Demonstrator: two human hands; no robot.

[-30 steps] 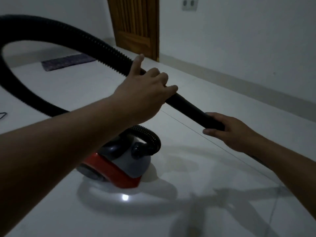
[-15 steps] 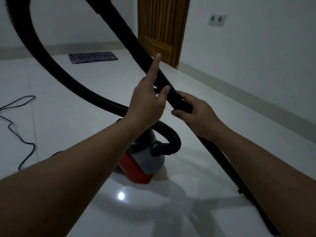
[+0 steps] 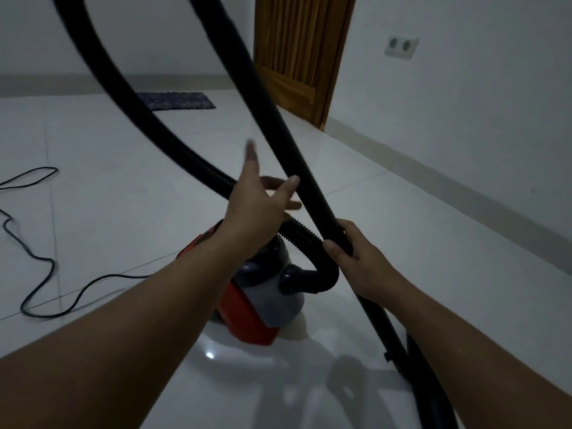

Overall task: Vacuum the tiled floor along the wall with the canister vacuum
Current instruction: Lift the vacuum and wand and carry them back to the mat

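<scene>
No text, label, brand or number could be read on anything in the dim view.

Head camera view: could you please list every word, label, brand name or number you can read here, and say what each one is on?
No text can be read in this view.
Canister vacuum: no brand or label legible on its red and grey body.
Wall socket: no markings visible.
Wooden door and mat: no writing.
</scene>
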